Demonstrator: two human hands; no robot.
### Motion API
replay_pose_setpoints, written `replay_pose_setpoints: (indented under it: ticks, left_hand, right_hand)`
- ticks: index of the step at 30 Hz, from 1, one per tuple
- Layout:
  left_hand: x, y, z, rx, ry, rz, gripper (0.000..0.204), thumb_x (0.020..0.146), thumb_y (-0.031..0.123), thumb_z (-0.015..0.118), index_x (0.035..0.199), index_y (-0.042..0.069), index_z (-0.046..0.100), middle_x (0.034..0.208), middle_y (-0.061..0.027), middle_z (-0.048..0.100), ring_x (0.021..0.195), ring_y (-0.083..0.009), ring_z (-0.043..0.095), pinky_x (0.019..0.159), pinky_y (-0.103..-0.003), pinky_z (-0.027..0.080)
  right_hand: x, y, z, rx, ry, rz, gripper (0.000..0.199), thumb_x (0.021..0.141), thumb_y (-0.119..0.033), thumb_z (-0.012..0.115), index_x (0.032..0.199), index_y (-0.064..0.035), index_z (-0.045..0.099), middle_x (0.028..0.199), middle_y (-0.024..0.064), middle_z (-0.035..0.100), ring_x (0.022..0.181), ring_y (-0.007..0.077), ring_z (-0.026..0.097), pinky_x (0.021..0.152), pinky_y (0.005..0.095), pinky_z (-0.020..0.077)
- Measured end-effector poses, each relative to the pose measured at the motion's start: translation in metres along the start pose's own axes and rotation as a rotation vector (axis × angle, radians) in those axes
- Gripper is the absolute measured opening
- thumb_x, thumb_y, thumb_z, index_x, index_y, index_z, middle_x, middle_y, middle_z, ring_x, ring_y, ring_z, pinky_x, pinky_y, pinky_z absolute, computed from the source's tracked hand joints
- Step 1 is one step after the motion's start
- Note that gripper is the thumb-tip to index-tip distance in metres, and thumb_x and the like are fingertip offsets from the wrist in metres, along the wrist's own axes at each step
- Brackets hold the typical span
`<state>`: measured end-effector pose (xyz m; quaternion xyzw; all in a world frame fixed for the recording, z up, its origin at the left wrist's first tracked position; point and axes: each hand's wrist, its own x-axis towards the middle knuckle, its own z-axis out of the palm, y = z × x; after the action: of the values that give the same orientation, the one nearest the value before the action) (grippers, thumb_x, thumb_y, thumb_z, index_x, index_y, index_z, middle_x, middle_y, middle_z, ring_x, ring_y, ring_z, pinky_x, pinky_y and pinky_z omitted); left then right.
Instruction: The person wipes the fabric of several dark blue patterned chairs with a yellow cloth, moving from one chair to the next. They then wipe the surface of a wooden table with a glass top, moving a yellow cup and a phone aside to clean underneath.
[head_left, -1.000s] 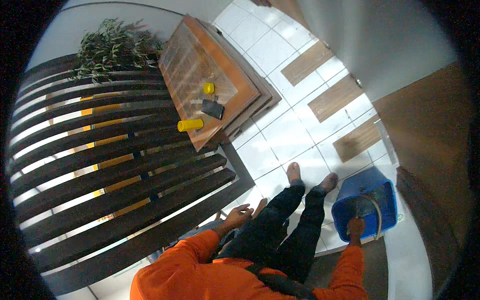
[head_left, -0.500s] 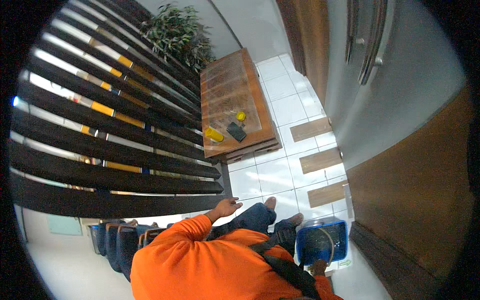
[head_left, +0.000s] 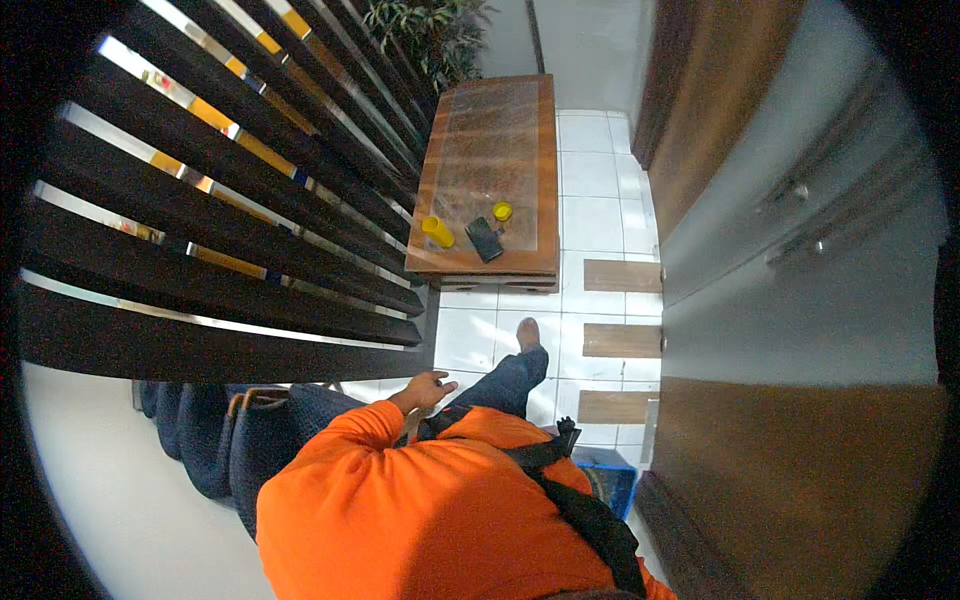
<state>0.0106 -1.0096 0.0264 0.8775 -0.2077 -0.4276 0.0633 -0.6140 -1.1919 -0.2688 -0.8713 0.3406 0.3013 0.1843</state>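
My left hand (head_left: 425,390) hangs beside my orange-sleeved body with fingers loosely apart and nothing in them. It is nearest the end of the dark slatted partition (head_left: 330,345). A squarish blue basket (head_left: 622,490) shows partly at my right side, the rest of it behind my body and a black strap (head_left: 590,520). My right hand is out of sight; only a bit of orange sleeve (head_left: 655,588) shows at the lower edge. Ahead stands a low wooden table (head_left: 500,130) bearing a yellow cylindrical container (head_left: 437,232), a flat black object (head_left: 485,240) and a round yellow lid-like piece (head_left: 502,211).
Dark padded chairs (head_left: 205,440) line up at my left. White floor tiles (head_left: 590,225) with wood-coloured strips (head_left: 620,341) run between the table and grey-and-brown panels (head_left: 790,440) with handles on the right. A leafy plant (head_left: 430,40) stands at the far left of the table.
My view has turned and moved forward, so the table looks straighter. One foot is stepping ahead. The basket and my right hand at its handle have slipped mostly behind my body.
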Motion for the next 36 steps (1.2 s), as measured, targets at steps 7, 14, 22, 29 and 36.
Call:
replay_pose_setpoints:
  ticks: [7,14,22,29,36]
  left_hand:
    - [0.117,-0.002,-0.007,-0.114,-0.098,-0.041,0.072,0.084,0.059,0.056,0.129,0.002,0.054,0.120,-0.0212,0.061,0.112,-0.0336,0.058,0.098,-0.038,0.044]
    - [0.246,0.124,-0.103,-0.468,0.046,0.219,0.066,0.087,0.051,0.056,0.127,-0.002,0.053,0.125,-0.0223,0.057,0.115,-0.0334,0.056,0.100,-0.038,0.043]
    - [0.255,0.304,-0.214,-0.965,0.147,0.627,0.103,0.077,0.059,0.068,0.148,0.003,0.018,0.137,-0.0297,0.041,0.123,-0.0379,0.048,0.099,-0.041,0.042]
    - [0.269,0.296,-0.267,-1.025,0.877,0.471,0.025,0.091,0.024,0.063,0.098,0.000,0.063,0.090,-0.0116,0.062,0.080,-0.0164,0.058,0.073,-0.032,0.048]
    - [0.217,0.332,-0.311,-1.430,0.826,0.156,0.027,0.092,0.029,0.062,0.096,0.002,0.063,0.079,-0.0048,0.059,0.072,-0.0114,0.054,0.067,-0.029,0.046]
  right_hand:
    - [0.116,-0.012,-0.246,0.952,0.089,0.515,0.035,0.092,-0.037,0.048,0.105,-0.0081,0.063,0.089,0.0109,0.062,0.077,0.0250,0.062,0.069,0.0387,0.0493]
    - [0.228,-0.033,-0.506,1.776,0.468,0.560,0.046,0.096,-0.041,0.043,0.119,-0.0039,0.057,0.109,0.0127,0.062,0.092,0.0271,0.063,0.078,0.0400,0.0513]
    - [0.380,-0.258,-0.793,1.699,-0.119,-0.187,0.062,0.098,-0.048,0.041,0.128,0.0059,0.049,0.123,0.0152,0.058,0.106,0.0272,0.059,0.091,0.0379,0.0466]
    - [0.456,-0.372,-0.895,0.739,-0.264,-0.695,0.062,0.100,-0.049,0.035,0.116,0.0033,0.063,0.098,0.0125,0.066,0.090,0.0173,0.060,0.083,0.0291,0.0459]
    - [0.551,-0.393,-0.920,1.083,-1.033,-0.682,0.065,0.097,-0.052,0.038,0.116,0.0082,0.055,0.105,0.0179,0.064,0.097,0.0286,0.062,0.087,0.0389,0.0490]
